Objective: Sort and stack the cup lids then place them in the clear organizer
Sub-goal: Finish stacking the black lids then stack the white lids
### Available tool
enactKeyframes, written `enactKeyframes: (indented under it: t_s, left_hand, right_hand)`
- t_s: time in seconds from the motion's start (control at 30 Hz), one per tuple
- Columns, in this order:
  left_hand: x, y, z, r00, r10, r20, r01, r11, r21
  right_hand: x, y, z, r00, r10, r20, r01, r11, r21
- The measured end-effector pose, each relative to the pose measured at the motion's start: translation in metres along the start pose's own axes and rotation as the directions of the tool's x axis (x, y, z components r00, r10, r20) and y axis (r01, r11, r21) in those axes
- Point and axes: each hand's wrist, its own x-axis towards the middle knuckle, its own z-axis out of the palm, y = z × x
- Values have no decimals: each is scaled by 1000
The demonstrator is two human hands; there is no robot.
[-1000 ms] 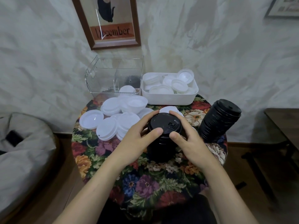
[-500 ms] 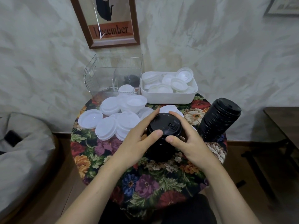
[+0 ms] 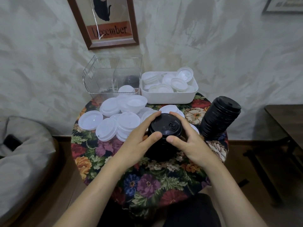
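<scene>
I had left hand (image 3: 139,143) and right hand (image 3: 193,145) both curled round the black lid stack (image 3: 165,125), upright at centre of bench (image 3: 147,174): round, matte black, raised tab on the top lid. Clear organizer (image 3: 105,79) sat far left.

You're in a home living room: a framed "December" cat print (image 3: 107,22) on textured plaster, a grey beanbag (image 3: 21,154), and a floral-clothed round bench (image 3: 155,177) on wooden floor.

Floral table (image 3: 147,182): white lids (image 3: 108,128), black stacks (image 3: 219,118), white bin (image 3: 168,97), clear organizer (image 3: 98,79).
</scene>
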Motion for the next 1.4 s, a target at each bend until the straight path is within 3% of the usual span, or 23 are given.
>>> enactKeyframes:
  t_s: [0.57,0.7,0.93,1.0,1.13,1.27,1.4]
  left_hand:
    - [-1,5,-4,998,-38,-46,35,997,-69]
    - [-6,-2,-5,997,-55,-48,51,996,-70]
    - [-24,-23,-3,992,-124,-37,122,991,-59]
    - [-26,-24,0,992,-126,-27,124,991,-45]
    - [-26,-23,1,991,-133,-30,130,989,-73]
    - [-27,-23,4,990,-140,-1,139,985,-102]
    - [-29,-21,7,988,-154,-31,149,980,-129]
  right_hand:
    - [-11,-13,-10,1000,10,1,-10,999,53]
    - [-22,-1,-16,987,34,-158,-28,999,43]
    - [-43,16,-22,926,13,-378,-90,978,-187]
    - [-45,21,-21,915,53,-401,-115,985,-132]
    - [-44,23,-2,933,199,-299,-165,977,136]
    - [-44,28,10,957,215,-194,-186,970,158]
    - [-45,29,12,954,233,-189,-193,958,211]
